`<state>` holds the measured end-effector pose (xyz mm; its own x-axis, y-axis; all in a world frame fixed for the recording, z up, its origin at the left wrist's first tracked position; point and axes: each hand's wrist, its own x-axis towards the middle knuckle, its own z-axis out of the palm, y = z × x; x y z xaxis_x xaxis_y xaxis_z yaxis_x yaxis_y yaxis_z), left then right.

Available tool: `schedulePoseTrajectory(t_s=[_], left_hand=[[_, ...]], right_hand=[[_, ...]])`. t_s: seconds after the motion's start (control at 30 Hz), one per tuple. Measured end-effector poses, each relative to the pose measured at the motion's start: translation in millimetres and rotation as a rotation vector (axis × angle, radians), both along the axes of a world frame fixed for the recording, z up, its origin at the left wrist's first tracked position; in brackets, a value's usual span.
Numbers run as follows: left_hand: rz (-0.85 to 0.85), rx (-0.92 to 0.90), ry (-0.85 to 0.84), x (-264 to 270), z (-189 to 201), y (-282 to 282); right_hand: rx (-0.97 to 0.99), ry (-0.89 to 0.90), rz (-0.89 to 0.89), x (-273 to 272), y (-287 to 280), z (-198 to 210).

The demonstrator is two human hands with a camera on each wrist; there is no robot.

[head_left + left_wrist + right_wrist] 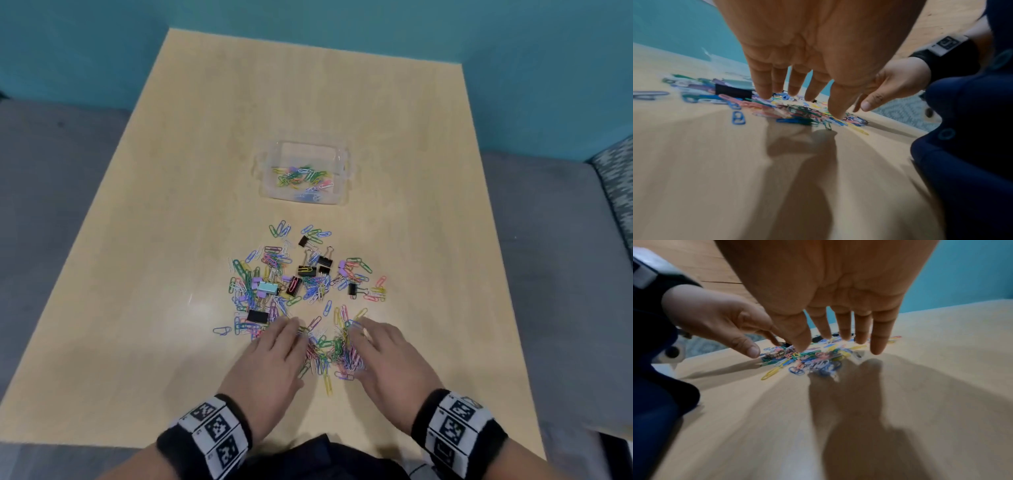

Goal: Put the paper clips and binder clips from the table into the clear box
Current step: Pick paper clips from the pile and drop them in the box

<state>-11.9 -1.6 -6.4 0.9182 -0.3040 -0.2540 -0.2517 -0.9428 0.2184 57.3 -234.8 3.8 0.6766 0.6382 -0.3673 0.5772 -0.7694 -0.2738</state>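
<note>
Left hand: our left hand point(270, 356) lies palm down near the desk's near edge, fingers straight and slightly spread, gripping nothing; in the left wrist view the fingertips point(764, 94) come down onto the left side of the clip heap
Right hand: our right hand point(383, 356) mirrors it on the heap's right side, fingers straight and spread, holding nothing; whether its fingertips point(877, 350) touch the clips or the desk we cannot tell
Gathered heap: a dense bunch of paper clips point(330, 353) sits between our two hands; the clips point every way, with no common long axis
Stray clip: one yellow paper clip point(327, 383) lies at the heap's near side, its long axis running roughly toward the near edge
Loose spread: more coloured clips fan out beyond our fingertips toward the desk's middle, mixed with binder clips point(306, 270), mostly black, a few lilac and one pale blue, lying at assorted angles
Clear box: the clear box point(342, 161) stands open past the spread, toward the far edge and apart from it, its long axis across the desk, with some paper clips already on its floor
Desk: the light wood desk point(137, 308) carries everything
</note>
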Motion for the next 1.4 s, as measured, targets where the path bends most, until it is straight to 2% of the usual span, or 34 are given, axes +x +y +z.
schedulePoseTrajectory(t_s=[0.1, 0.27, 0.5, 0.83, 1.0, 1.17, 1.33, 1.4], left_hand=[[0.071, 0.001, 0.030, -2, -5, 2], [0.080, -0.018, 0.065, 18, -19, -7], [0.154, -0.066, 0.034, 43, -11, -17], [0.189, -0.128, -0.002, 54, -13, -15], [0.226, -0.147, 0.010, 57, -11, -10], [0.363, -0.336, 0.047, 61, -4, -6], [0.500, -0.504, 0.217, 67, 20, 2], [0.604, -0.618, 0.321, 72, 30, 8]], right_hand=[[-0.076, 0.027, -0.121, -12, -3, 2], [-0.056, -0.039, -0.137, -11, 27, -8], [-0.003, -0.039, -0.147, 6, 51, -10], [0.013, 0.053, -0.119, 24, 54, -2], [0.031, 0.138, -0.217, 28, 55, 0], [0.143, 0.275, -0.404, 35, 54, -1], [0.234, 0.378, -0.430, 45, 48, 8], [0.284, 0.421, -0.464, 51, 45, 12]])
